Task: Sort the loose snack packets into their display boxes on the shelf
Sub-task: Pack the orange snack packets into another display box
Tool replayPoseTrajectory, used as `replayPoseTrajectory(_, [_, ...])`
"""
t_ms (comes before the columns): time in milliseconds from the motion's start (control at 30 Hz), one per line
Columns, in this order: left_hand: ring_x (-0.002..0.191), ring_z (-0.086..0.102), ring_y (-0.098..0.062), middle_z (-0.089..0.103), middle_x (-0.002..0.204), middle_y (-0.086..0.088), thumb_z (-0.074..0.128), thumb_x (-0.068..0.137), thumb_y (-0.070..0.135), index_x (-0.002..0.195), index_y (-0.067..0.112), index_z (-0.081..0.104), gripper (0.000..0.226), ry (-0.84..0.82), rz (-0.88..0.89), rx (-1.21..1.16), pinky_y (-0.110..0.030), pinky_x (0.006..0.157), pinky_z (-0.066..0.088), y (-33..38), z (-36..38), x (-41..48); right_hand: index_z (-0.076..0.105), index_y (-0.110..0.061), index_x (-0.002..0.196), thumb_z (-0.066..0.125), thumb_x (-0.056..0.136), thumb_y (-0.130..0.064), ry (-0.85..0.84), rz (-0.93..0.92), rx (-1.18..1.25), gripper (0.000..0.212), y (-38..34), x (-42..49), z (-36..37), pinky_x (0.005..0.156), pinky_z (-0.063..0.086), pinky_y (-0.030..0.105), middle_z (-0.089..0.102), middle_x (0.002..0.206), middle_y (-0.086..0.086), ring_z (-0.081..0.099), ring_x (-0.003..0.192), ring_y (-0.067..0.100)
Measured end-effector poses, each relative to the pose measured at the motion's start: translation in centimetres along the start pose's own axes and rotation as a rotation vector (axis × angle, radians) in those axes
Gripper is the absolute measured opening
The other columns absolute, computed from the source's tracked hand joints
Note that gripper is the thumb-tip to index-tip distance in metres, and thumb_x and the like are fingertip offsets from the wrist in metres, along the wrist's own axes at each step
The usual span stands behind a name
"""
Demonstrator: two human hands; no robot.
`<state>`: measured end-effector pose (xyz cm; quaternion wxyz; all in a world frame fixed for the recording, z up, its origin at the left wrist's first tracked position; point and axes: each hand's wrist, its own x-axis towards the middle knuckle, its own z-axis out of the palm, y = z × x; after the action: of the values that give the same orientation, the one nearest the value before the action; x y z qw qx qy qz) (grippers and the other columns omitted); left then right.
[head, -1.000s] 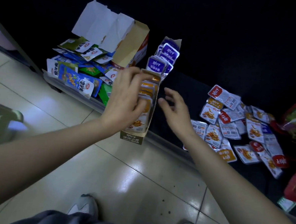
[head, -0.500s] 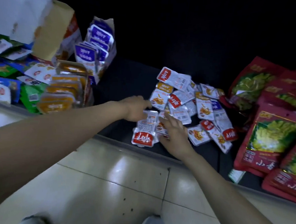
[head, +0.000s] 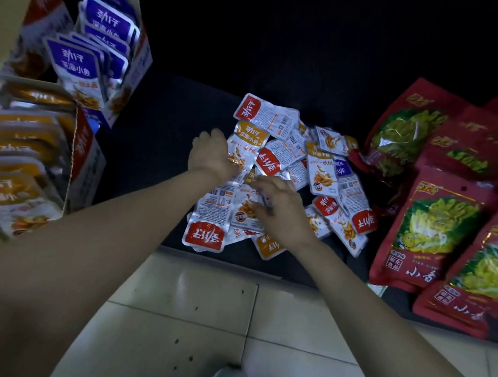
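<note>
Foil snack packets, heaped under left hand and right hand, whose grip cannot be told: judged light, limp, slippery; best pinched at a sealed edge.

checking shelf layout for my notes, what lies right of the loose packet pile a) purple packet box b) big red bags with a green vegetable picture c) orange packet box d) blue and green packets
b: the big red bags lie to the right of the loose packet pile, while the purple packet box and the orange packet box stand to its left.
</note>
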<state>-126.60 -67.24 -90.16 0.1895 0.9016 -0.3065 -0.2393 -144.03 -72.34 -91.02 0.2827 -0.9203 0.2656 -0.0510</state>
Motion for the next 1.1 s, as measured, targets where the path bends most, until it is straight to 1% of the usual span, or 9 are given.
replayPoseTrajectory(100, [0.121,0.044,-0.031,0.049,0.127,-0.015,0.081,0.073,0.030,0.123,0.005,0.050,0.064,-0.053,-0.037,0.033,-0.035,0.091,0.041,-0.3,-0.4,0.6,0.065,-0.013,0.120,0.057,0.092,-0.006,0.063,0.075,0.190,0.030,0.5,0.6,-1.0,0.094,0.043,0.031,0.059,0.117,0.004,0.049,0.114,0.023])
replayPoseTrajectory(200, [0.107,0.056,-0.024,0.058,0.116,-0.009,0.071,0.085,0.025,0.118,0.003,0.054,0.043,-0.036,-0.025,-0.185,-0.034,0.083,0.047,-0.7,-0.8,0.5,0.057,-0.013,0.131,0.057,0.093,-0.010,0.145,0.144,0.116,0.038,1.1,1.1,-1.1,0.110,0.031,0.029,0.049,0.139,0.007,0.038,0.131,0.025])
replayPoseTrajectory(300, [0.105,0.063,-0.024,0.066,0.116,-0.009,0.061,0.091,0.017,0.119,0.006,0.059,0.031,0.003,-0.041,-0.542,-0.040,0.091,0.052,-1.1,-1.6,0.4,0.049,-0.017,0.141,0.058,0.094,-0.017,0.013,0.163,0.038,0.048,1.3,0.9,-0.7,0.115,0.021,0.031,0.034,0.154,0.003,0.026,0.139,0.022])
replayPoseTrajectory(400, [0.104,0.064,-0.023,0.066,0.117,-0.009,0.061,0.091,0.012,0.121,0.008,0.057,0.031,0.007,-0.022,-0.691,-0.040,0.091,0.053,-0.8,-2.6,0.2,0.054,-0.015,0.135,0.056,0.094,-0.010,0.046,0.125,0.211,0.041,1.0,0.3,-1.1,0.112,0.035,0.039,0.045,0.145,0.005,0.038,0.133,0.020])
replayPoseTrajectory(467, [0.106,0.064,-0.023,0.065,0.119,-0.009,0.060,0.092,0.009,0.124,0.006,0.055,0.033,-0.066,-0.008,-0.787,-0.035,0.090,0.053,-0.3,-2.8,-0.1,0.055,-0.016,0.133,0.055,0.095,-0.012,0.200,0.176,0.150,0.038,1.3,0.3,-1.9,0.113,0.031,0.038,0.045,0.145,0.007,0.036,0.134,0.021])
replayPoseTrajectory(600, [0.105,0.063,-0.020,0.063,0.118,-0.009,0.057,0.092,0.002,0.125,0.005,0.053,0.033,-0.187,0.003,-0.824,-0.028,0.083,0.051,0.3,-2.5,-1.2,0.036,-0.012,0.146,0.048,0.100,-0.029,0.243,0.549,-0.082,0.050,3.4,1.5,-3.5,0.113,0.017,0.048,0.022,0.156,0.020,0.017,0.144,0.035])
replayPoseTrajectory(733, [0.098,0.066,-0.022,0.064,0.113,-0.012,0.061,0.088,-0.001,0.119,0.006,0.047,0.035,-0.267,-0.015,-0.816,-0.036,0.082,0.057,0.4,-2.2,-2.1,0.046,-0.014,0.133,0.070,0.087,-0.027,0.248,0.598,-0.118,0.054,4.4,2.0,-3.6,0.102,0.032,0.044,0.041,0.139,0.020,0.036,0.127,0.036])
replayPoseTrajectory(933, [0.087,0.066,-0.010,0.065,0.097,-0.004,0.062,0.085,-0.011,0.146,0.030,0.013,0.088,-0.338,0.112,-0.801,-0.026,0.066,0.057,-0.2,-2.1,-3.7,0.042,-0.020,0.132,0.065,0.089,-0.002,0.345,0.568,0.559,0.052,3.5,1.2,-4.7,0.084,0.056,0.046,0.059,0.097,0.000,0.062,0.088,0.020])
replayPoseTrajectory(1100, [0.093,0.065,-0.015,0.062,0.110,-0.006,0.057,0.084,-0.016,0.144,0.034,0.024,0.085,-0.318,0.225,-0.831,-0.025,0.068,0.058,-0.3,-1.5,-4.2,0.044,-0.025,0.122,0.057,0.094,0.001,0.519,0.384,1.025,0.041,1.5,0.5,-5.6,0.088,0.054,0.040,0.065,0.111,0.009,0.066,0.100,0.020])
